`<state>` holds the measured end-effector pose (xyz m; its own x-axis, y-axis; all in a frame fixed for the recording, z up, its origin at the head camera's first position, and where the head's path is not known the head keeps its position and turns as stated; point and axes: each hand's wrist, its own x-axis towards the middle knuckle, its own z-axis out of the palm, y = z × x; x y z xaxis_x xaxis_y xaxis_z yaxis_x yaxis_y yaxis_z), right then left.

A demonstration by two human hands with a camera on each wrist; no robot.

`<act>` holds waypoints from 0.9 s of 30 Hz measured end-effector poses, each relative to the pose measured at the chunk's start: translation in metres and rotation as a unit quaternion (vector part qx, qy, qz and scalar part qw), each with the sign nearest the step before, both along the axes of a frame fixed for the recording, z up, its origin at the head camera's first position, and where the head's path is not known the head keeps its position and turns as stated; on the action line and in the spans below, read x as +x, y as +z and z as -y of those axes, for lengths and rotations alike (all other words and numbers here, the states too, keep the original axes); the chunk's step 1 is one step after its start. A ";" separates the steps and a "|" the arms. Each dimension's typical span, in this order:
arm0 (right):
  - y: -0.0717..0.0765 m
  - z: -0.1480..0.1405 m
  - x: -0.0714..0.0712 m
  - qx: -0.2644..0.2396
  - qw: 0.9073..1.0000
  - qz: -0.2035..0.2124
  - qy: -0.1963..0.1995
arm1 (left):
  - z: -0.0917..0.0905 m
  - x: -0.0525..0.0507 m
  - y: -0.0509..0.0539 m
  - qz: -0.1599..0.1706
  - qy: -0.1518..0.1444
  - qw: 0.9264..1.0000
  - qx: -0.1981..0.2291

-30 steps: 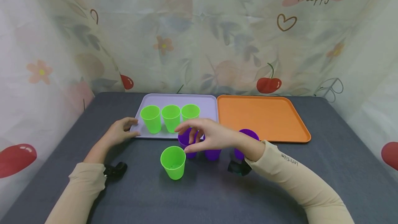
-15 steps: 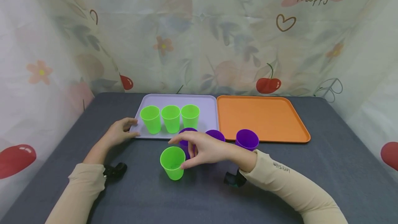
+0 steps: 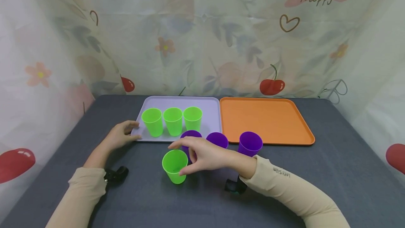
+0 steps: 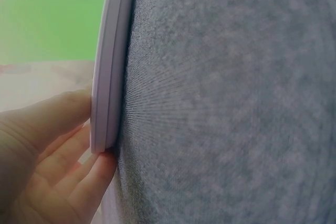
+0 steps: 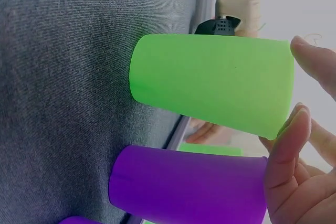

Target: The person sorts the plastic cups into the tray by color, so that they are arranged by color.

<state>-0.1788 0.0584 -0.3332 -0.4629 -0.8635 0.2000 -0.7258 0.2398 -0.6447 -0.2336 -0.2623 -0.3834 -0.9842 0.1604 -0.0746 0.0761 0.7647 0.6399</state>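
My left hand (image 3: 121, 134) holds the lavender tray (image 3: 210, 106) at its left edge, near the front corner. In the left wrist view, the thumb and a fingertip lie on either side of the tray rim (image 4: 105, 77). Several green cups are in sight; a row of them, including this green cup (image 3: 173, 120), stands upright on that tray. My right hand (image 3: 202, 154) is spread over the rim of a lone green cup (image 3: 173, 171) upright on the table. Its thumb and fingers straddle the rim without plainly gripping. The index fingertip's contact is unclear.
An orange tray (image 3: 262, 119) adjoins the lavender one on the right. Before the trays stand a left purple cup (image 3: 191, 134), a middle purple cup (image 3: 217, 140) and a right purple cup (image 3: 250, 144). The right forearm passes close in front of them. A patterned curtain (image 3: 202, 45) hangs behind the table.
My right hand has come down and left from above the purple cups to the rim of the lone green cup. The left hand and the cups have stayed in place.
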 end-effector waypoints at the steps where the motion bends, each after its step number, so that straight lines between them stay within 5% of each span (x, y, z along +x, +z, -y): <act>1: 0.000 0.001 0.000 0.000 1.000 -0.001 -0.001 | 0.000 0.000 0.000 0.000 0.000 1.000 0.000; 13: 0.001 0.003 0.001 0.000 0.999 -0.032 -0.005 | 0.001 0.000 0.001 0.000 -0.003 1.000 -0.001; 27: -0.002 0.005 0.002 -0.019 0.999 -0.022 -0.012 | 0.001 -0.001 0.000 -0.002 -0.005 1.000 0.003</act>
<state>-0.1772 0.0531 -0.3352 -0.4739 -0.8433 0.2534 -0.7484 0.2341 -0.6205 -0.2344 -0.2637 -0.3838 -0.9830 0.1698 -0.0704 0.0851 0.7599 0.6444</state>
